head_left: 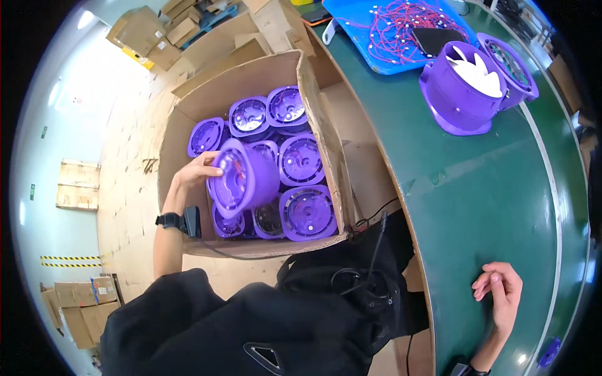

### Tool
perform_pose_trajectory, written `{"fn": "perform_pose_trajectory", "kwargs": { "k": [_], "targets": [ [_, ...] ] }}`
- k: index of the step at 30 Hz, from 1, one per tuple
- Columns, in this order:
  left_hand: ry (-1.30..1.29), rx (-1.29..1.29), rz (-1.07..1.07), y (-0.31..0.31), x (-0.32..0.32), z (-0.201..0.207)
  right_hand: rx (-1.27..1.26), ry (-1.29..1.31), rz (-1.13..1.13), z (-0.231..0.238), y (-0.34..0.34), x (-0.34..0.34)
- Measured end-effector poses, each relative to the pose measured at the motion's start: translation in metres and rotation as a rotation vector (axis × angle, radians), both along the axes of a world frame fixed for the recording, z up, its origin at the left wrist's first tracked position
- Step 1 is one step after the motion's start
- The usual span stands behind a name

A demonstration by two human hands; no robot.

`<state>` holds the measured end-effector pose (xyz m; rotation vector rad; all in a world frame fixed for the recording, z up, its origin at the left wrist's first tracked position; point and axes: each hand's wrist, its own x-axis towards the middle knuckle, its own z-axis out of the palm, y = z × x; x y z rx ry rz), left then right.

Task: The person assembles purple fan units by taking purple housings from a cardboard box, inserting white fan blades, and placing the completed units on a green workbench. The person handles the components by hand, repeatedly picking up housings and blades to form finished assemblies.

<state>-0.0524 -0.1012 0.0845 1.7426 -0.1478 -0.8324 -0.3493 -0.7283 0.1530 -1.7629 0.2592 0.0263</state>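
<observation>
Head view. My left hand point(198, 170) is closed on the rim of a purple housing point(260, 175), thumb and fingers pinching its left side. The housing is held tilted within the opening of a cardboard carton point(324, 147), its round recessed face turned to the left; whether it touches the pieces beneath cannot be told. Further purple units point(308, 214) lie around and below it in the carton, round faces upward. A black strap with a dark device point(190, 221) encircles my left wrist. To the right of the carton runs a green desk point(467, 210). On its near part lies my right hand point(500, 289), relaxed, fingers loosely bent and grasping nothing. At the far end, a blue tray point(348, 31) carries a tangle of red wires point(398, 28) with white ends and a dark flat object point(437, 41). Just beside the tray stands a purple shroud point(454, 103) containing white blades point(481, 76); a second purple piece point(519, 84) stands tilted close behind it.
</observation>
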Motion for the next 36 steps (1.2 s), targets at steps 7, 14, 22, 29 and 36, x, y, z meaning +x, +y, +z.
{"fn": "perform_pose_trajectory", "kwargs": {
  "k": [7,14,22,29,36],
  "targets": [
    [0.067,-0.701,0.429,-0.045,0.002,0.010,0.044,0.061,0.027,0.015,0.009,0.003],
    [0.362,-0.736,0.256,-0.230,0.024,0.046,0.300,-0.054,0.119,0.051,0.041,-0.002],
    [-0.715,-0.756,-0.697,-0.445,-0.058,0.119,0.545,-0.469,-0.243,0.067,0.047,-0.003],
    [-0.631,-0.723,-1.215,-0.543,-0.077,0.177,-0.218,-0.580,-0.494,0.084,-0.030,-0.030],
    [-0.900,-0.728,-1.253,-0.595,-0.102,0.222,-0.826,-0.596,-0.629,0.111,-0.041,-0.052]
  ]
}}
